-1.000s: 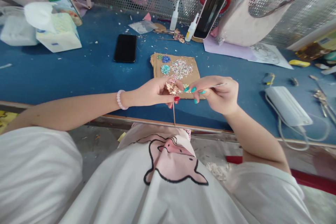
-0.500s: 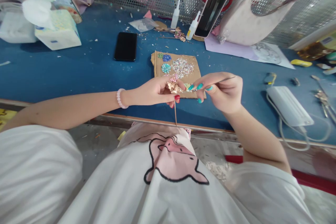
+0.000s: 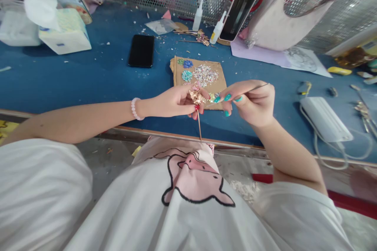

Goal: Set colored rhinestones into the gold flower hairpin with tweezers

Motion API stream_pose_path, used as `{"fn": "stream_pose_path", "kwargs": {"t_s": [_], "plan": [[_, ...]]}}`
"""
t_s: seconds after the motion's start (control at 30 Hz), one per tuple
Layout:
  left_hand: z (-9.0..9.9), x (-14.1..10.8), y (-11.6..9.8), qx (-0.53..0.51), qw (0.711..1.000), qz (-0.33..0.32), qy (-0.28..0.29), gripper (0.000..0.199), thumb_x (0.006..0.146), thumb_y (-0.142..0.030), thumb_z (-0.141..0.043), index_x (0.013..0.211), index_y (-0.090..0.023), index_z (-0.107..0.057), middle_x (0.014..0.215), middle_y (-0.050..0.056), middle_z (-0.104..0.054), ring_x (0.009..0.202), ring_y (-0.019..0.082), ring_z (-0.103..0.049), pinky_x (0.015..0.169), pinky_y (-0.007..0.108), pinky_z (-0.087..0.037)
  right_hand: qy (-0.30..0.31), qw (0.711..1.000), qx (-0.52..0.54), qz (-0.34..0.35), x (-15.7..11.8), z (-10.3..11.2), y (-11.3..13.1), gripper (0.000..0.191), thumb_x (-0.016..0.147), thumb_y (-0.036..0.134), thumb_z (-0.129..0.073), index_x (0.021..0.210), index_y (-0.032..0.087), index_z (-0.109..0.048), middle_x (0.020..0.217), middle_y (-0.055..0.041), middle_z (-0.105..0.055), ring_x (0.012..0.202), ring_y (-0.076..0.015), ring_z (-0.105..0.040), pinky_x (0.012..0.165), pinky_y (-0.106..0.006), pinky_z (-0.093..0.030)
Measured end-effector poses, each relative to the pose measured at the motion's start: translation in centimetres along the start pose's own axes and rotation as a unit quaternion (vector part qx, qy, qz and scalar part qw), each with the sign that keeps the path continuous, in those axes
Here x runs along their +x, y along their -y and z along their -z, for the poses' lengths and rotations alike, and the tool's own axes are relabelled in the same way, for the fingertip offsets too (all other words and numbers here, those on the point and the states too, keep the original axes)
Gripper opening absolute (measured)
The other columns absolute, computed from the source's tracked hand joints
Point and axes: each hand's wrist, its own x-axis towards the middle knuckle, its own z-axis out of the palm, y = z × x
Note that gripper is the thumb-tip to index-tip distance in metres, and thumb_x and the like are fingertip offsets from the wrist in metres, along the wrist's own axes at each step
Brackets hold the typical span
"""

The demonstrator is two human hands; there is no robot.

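Note:
My left hand (image 3: 179,102) is closed around a gold hair stick (image 3: 199,125), its thin shaft pointing down toward my lap. The ornate gold head (image 3: 196,96) shows between the fingers, with pink pieces by it. Just to the right, my right hand (image 3: 253,102) pinches a slim dark tool (image 3: 259,87). Its rear end sticks out past the knuckles; fingers hide the tip, so whether it carries anything cannot be seen. Behind both hands lies a cardboard piece (image 3: 222,71) bearing small piles of rhinestones (image 3: 205,75) in clear, blue, turquoise, green and yellow.
A black phone (image 3: 141,51) lies on the blue table. Further back are two glue bottles (image 3: 217,28), finished-looking hair sticks (image 3: 202,37), a propped phone (image 3: 238,13) and a pale bag (image 3: 291,19). A tissue pack (image 3: 66,33) stands left; a white power bank (image 3: 326,119) with cable lies right.
My right hand has shifted slightly to the right. The hair stick in my left hand has tilted a little, its lower end moving right.

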Motion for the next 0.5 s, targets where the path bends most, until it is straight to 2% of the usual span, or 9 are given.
{"fn": "stream_pose_path", "kwargs": {"t_s": [0.2, 0.4, 0.5], "plan": [[0.14, 0.11, 0.26, -0.008, 1.0, 0.0, -0.011, 0.038, 0.091, -0.014, -0.076, 0.124, -0.017, -0.057, 0.098, 0.003, -0.077, 0.078, 0.011, -0.077, 0.074, 0.022, -0.064, 0.009, 1.0, 0.009, -0.011, -0.31, 0.33, 0.07, 0.013, 0.106, 0.034, -0.072, 0.103, 0.026, -0.081, 0.079, 0.0028, -0.079, 0.046, -0.0062, -0.066, 0.045, -0.018, -0.053], [0.35, 0.15, 0.24, -0.009, 1.0, 0.002, -0.012, 0.039, 0.091, -0.014, -0.076, 0.124, -0.016, -0.057, 0.098, 0.003, -0.077, 0.077, 0.01, -0.076, 0.073, 0.022, -0.063, -0.01, 1.0, -0.009, -0.018, -0.29, 0.64, -0.24, 0.015, 0.106, 0.038, -0.072, 0.099, 0.029, -0.082, 0.071, 0.0043, -0.076, 0.045, -0.0075, -0.064, 0.053, -0.023, -0.06], [0.35, 0.11, 0.19, -0.014, 1.0, 0.008, -0.008, 0.042, 0.09, -0.016, -0.078, 0.126, -0.016, -0.057, 0.096, 0.003, -0.076, 0.076, 0.01, -0.075, 0.073, 0.023, -0.063, -0.02, 1.0, -0.016, 0.001, -0.18, 0.6, -0.43, 0.013, 0.106, 0.035, -0.072, 0.102, 0.028, -0.083, 0.068, 0.005, -0.074, 0.045, -0.0075, -0.064, 0.051, -0.021, -0.057]]}}
